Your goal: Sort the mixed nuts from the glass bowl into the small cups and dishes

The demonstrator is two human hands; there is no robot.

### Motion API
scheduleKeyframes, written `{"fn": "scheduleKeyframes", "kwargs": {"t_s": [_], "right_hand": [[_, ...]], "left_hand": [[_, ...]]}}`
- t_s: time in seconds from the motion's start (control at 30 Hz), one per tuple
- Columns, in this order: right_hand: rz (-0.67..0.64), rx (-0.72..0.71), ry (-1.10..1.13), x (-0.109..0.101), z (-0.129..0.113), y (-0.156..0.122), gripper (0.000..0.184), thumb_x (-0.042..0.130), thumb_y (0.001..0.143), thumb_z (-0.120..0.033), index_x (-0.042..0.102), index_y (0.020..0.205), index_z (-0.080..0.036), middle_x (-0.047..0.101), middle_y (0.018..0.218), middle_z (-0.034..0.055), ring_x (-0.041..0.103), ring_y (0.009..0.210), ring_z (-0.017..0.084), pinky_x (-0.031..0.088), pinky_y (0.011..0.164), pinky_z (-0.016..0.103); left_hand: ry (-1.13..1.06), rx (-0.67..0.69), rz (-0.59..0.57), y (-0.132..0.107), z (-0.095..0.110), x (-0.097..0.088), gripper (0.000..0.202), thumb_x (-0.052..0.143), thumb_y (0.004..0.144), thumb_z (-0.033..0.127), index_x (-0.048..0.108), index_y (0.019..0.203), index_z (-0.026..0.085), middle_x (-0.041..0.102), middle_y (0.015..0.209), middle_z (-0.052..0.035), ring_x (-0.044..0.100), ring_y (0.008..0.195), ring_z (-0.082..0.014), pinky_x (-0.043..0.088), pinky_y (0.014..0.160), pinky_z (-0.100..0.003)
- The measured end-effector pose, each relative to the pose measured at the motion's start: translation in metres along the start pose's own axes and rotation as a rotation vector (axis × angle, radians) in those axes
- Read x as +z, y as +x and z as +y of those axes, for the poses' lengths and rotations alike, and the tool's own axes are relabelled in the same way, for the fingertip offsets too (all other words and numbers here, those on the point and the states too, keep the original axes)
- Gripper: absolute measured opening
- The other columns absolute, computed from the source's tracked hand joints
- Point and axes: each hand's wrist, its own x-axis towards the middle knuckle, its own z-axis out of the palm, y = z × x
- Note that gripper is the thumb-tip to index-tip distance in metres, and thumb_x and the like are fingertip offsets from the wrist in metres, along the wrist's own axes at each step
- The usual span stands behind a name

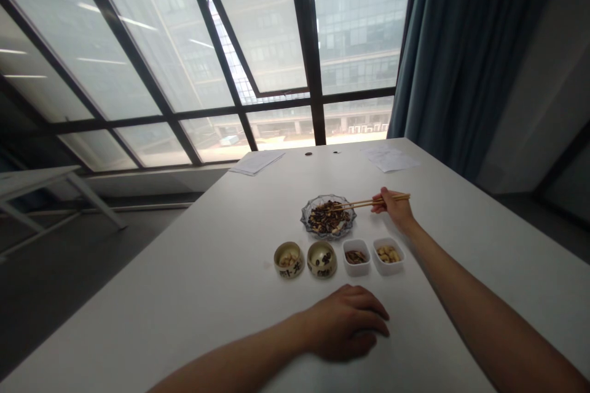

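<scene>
A long white table [152, 313] runs forward toward a wall of tall windows [124, 67] with dark frames, and a multi-storey building [359, 24] shows through the hazy glass. A heavy blue-green curtain [442, 61] hangs at the right of the panes, beside a pale wall [539, 73]. Off the table's left edge, a second white table [37, 181] stands on the grey floor [59, 276]. Near the far edge of the main table lie two sheets of paper, one [257, 163] toward the left corner and one [391, 159] toward the right, with two small dark round marks [308, 153] between them. Mid-table sits a ribbed glass dish [305, 216] heaped with dark pieces and some paler ones. The right hand [391, 209] is raised near the table's right side, its fingers closed around a pair of wooden chopsticks [369, 202], whose tips reach over the dish; whether they pinch a piece is too small to tell. Nearer the viewer, a row stands just before the dish: two lettered ceramic cups [289, 270] [321, 270], then two white square containers [356, 270] [388, 270], all holding food. The left hand [345, 322] rests on the tabletop near the near edge, fingers gently curved, holding nothing.
</scene>
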Motion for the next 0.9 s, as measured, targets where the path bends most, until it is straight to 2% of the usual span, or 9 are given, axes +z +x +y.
{"fn": "scheduleKeyframes", "kwargs": {"t_s": [0.3, 0.53, 0.73, 0.9], "right_hand": [[-0.002, -0.058, -0.053, 0.008, -0.006, -0.001, 0.062, 0.083, 0.065, -0.077, 0.073, 0.066, -0.015, 0.070, 0.052, 0.0091, 0.066, 0.039, 0.017, 0.053, 0.037, 0.021], [0.017, -0.076, -0.067, 0.016, -0.006, -0.005, 0.060, 0.081, 0.069, -0.076, 0.073, 0.064, -0.017, 0.068, 0.047, 0.0079, 0.061, 0.035, 0.014, 0.049, 0.035, 0.021], [0.095, -0.053, -0.004, 0.005, 0.001, -0.002, 0.061, 0.076, 0.075, -0.076, 0.072, 0.064, -0.016, 0.068, 0.048, 0.0089, 0.062, 0.037, 0.014, 0.047, 0.036, 0.020], [0.121, 0.046, 0.116, -0.006, 0.006, 0.006, 0.053, 0.074, 0.085, -0.068, 0.069, 0.066, -0.018, 0.068, 0.049, 0.0073, 0.062, 0.038, 0.013, 0.047, 0.036, 0.019]], "left_hand": [[-0.007, -0.010, -0.008, 0.000, -0.001, 0.001, 0.028, 0.060, 0.094, 0.026, 0.068, 0.122, 0.026, 0.070, 0.135, -0.0069, 0.063, 0.128, -0.0227, 0.044, 0.116, -0.040], [-0.014, -0.007, -0.001, 0.000, 0.000, 0.000, 0.028, 0.060, 0.094, 0.026, 0.068, 0.120, 0.025, 0.070, 0.134, -0.0074, 0.063, 0.127, -0.0225, 0.044, 0.116, -0.040], [-0.002, -0.013, 0.001, 0.000, 0.000, 0.001, 0.027, 0.060, 0.095, 0.027, 0.068, 0.121, 0.025, 0.070, 0.134, -0.0069, 0.063, 0.127, -0.0224, 0.044, 0.116, -0.040], [-0.006, -0.009, -0.002, 0.000, -0.001, 0.001, 0.028, 0.060, 0.095, 0.026, 0.068, 0.121, 0.026, 0.069, 0.134, -0.0069, 0.063, 0.128, -0.0221, 0.044, 0.117, -0.039]]}}
